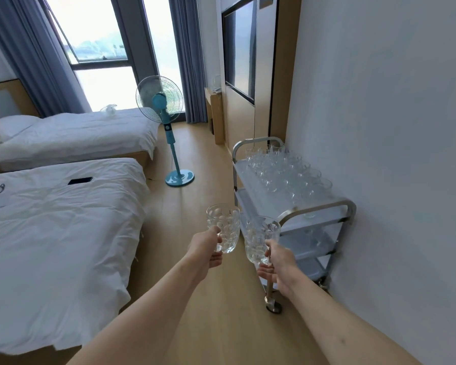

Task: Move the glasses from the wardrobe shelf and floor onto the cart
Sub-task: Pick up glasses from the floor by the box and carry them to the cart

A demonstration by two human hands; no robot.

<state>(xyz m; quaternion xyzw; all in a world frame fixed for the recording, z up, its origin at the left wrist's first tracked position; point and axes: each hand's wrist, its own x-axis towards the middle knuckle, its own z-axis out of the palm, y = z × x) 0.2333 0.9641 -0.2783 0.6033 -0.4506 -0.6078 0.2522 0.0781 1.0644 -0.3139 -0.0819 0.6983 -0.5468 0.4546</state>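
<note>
Two held glasses (223, 227), one cart (324, 206), two beds (55, 233), one fan (159, 101)

- A blue fan (160, 106) stands mid-frame on the wood floor (195, 299).
- Two white beds (63, 233) at left.
- A black phone (80, 180) lies on the near bed.

Cart's (319, 206) crowded glasses (282, 169) too small and blurred to count

Left arm: bare, reaching from the lower left toward frame centre.
Left hand (206, 248): fingers curled in a grip.
Right arm: bare, from the lower right.
Right hand (276, 265): fingers wrapped closed, just right of centre.
</note>
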